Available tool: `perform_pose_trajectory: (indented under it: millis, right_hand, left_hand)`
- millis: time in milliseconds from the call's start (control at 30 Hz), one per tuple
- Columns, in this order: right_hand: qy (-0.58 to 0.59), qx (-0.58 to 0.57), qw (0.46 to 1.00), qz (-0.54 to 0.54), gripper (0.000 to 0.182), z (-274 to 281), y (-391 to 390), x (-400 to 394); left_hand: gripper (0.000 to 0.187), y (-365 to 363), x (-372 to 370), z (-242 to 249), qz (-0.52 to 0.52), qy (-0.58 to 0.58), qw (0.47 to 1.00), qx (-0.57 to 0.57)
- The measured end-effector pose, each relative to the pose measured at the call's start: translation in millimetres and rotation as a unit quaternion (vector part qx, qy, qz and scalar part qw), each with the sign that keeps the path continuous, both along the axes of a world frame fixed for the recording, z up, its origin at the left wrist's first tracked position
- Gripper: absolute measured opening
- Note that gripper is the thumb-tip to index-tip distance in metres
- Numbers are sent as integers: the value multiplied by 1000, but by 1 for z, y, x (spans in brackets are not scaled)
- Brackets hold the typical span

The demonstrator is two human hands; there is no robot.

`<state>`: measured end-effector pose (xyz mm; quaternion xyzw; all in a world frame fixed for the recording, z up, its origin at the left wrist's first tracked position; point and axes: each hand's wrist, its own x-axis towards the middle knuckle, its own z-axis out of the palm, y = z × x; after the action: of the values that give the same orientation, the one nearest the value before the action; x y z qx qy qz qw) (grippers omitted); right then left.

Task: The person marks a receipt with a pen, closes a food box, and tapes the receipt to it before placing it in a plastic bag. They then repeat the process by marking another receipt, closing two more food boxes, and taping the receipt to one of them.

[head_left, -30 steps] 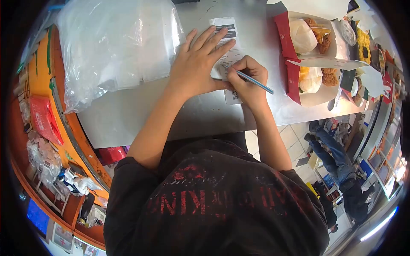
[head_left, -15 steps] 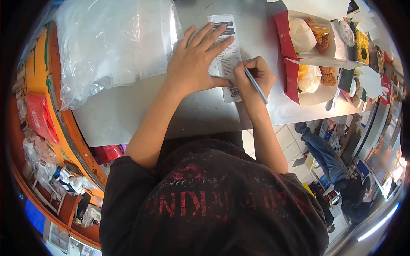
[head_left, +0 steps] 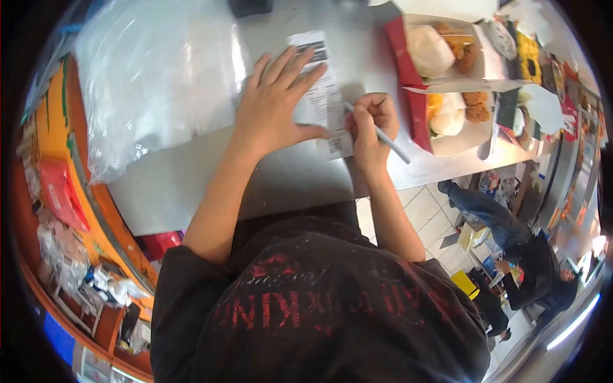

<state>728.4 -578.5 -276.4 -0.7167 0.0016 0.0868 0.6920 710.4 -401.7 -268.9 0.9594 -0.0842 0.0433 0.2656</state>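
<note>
A long printed receipt (head_left: pixel 319 96) lies on the metal table (head_left: pixel 191 191). My left hand (head_left: pixel 271 112) rests flat with fingers spread over its left side and holds nothing. To the right of the slip, my right hand (head_left: pixel 373 127) grips a thin grey pen (head_left: pixel 394 147), its upper tip near the receipt's right edge. A clear plastic bag (head_left: pixel 159 83) spreads out left of my left hand. Right of my right hand stand two open red and white boxes, an upper box (head_left: pixel 397 54) and a lower box (head_left: pixel 419 121), with wrapped buns and fried pieces inside.
A dark object (head_left: pixel 250 6) sits at the table's far edge. More food packs (head_left: pixel 529 64) are at the upper right. Another person in dark clothes and jeans (head_left: pixel 488 214) is at the lower right. Orange shelving (head_left: pixel 60 121) with a red packet (head_left: pixel 62 191) stands at the left.
The pen has shifted off the receipt's printed middle toward its right edge. The view has shifted slightly, and the other person's upper body and hand now show more.
</note>
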Motion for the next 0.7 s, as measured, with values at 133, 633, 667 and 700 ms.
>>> perform_pose_trajectory:
  millis: [133, 633, 667, 700]
  right_hand:
    - [31, 42, 998, 30, 57, 11, -13, -5]
    - [-25, -63, 996, 57, 12, 0, -16, -13]
    - [-21, -42, 998, 47, 11, 2, -12, -11]
    - [7, -15, 999, 28, 10, 8, -5, -8]
  left_hand:
    - [94, -2, 2, 5, -12, 15, 1000, 18]
    - [84, 1, 2, 0, -1, 11, 1000, 21]
    - [84, 2, 1, 0, -7, 13, 1000, 10]
    - [84, 2, 0, 1, -4, 15, 1000, 0]
